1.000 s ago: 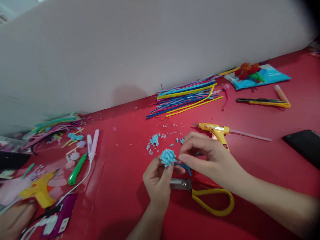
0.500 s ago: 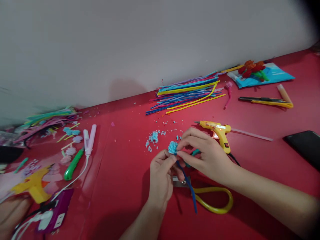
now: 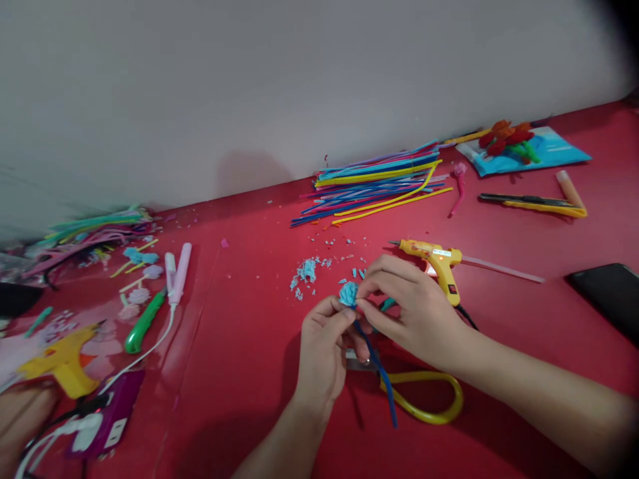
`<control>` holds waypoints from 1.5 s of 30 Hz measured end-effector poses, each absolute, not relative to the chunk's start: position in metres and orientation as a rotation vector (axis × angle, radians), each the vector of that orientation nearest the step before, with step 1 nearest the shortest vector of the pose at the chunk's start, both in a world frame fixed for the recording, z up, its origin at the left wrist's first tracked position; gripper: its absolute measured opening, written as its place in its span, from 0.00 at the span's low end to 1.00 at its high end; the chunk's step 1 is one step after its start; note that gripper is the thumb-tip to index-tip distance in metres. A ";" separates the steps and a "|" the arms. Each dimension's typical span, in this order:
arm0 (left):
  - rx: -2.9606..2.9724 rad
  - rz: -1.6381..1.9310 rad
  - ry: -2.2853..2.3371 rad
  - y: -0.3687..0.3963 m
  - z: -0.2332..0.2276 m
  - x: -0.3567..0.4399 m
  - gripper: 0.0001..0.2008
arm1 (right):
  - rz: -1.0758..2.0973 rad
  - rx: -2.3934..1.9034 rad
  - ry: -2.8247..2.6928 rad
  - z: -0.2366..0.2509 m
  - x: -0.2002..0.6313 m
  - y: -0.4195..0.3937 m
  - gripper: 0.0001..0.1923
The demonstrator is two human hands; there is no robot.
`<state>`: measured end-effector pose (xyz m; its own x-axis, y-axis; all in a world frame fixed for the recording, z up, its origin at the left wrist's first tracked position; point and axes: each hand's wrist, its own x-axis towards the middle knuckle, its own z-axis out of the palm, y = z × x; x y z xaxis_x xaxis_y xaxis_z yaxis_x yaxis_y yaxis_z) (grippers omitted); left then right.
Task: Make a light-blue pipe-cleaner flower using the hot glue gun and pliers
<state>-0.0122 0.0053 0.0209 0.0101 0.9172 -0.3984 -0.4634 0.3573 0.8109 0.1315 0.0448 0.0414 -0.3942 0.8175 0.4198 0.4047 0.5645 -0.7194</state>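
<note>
A light blue pipe-cleaner flower [image 3: 348, 293] with a dark blue stem [image 3: 382, 376] is held up between my two hands. My left hand [image 3: 324, 346] is closed round the stem just under the bloom. From the right, the thumb and forefinger of my right hand [image 3: 412, 309] pinch the flower's edge. Beneath the hands lie scissors with a yellow handle [image 3: 452, 416], their blades partly hidden. Blue fluff scraps [image 3: 307, 269] are scattered beyond the flower. A yellow glue gun [image 3: 442, 263] rests just past my right hand.
Bundled pipe cleaners [image 3: 379, 176] lie along the wall. At right are tweezers [image 3: 529, 201], a black phone [image 3: 609, 293] and red flowers [image 3: 504, 138] on a blue packet. Leftward are a pink hair straightener [image 3: 178, 273], a green-handled tool [image 3: 144, 326], another glue gun [image 3: 64, 362] and a purple power strip [image 3: 122, 406].
The flower has turned slightly between my fingers and its stem end has swung a little. Both hands keep their hold in nearly the same place.
</note>
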 end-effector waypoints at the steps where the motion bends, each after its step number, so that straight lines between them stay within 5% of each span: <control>1: 0.531 1.168 1.076 0.005 0.021 -0.012 0.07 | 0.666 -0.979 -2.007 0.041 0.131 0.045 0.03; 10: 0.679 1.200 1.175 0.004 0.016 -0.014 0.07 | 0.721 -0.968 -1.970 0.043 0.131 0.045 0.04; 15: 1.165 1.357 1.420 0.001 0.012 -0.020 0.02 | 1.051 -1.003 -1.729 0.044 0.135 0.049 0.09; 20: 1.636 1.523 1.391 -0.002 0.003 -0.027 0.09 | 1.329 -0.881 -1.633 0.046 0.139 0.047 0.19; 29: 1.848 1.648 1.371 0.001 0.003 -0.032 0.11 | 1.077 -0.704 -1.895 0.063 0.136 0.033 0.30; 45: 1.673 1.651 1.443 -0.003 0.004 -0.028 0.07 | 1.078 -0.854 -1.822 0.059 0.133 0.034 0.21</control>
<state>-0.0276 -0.0025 0.0039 -0.2177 0.8358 0.5041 0.3878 -0.3998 0.8305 0.1335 0.0340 0.0594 -0.4221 0.8512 0.3119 0.1362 0.3997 -0.9064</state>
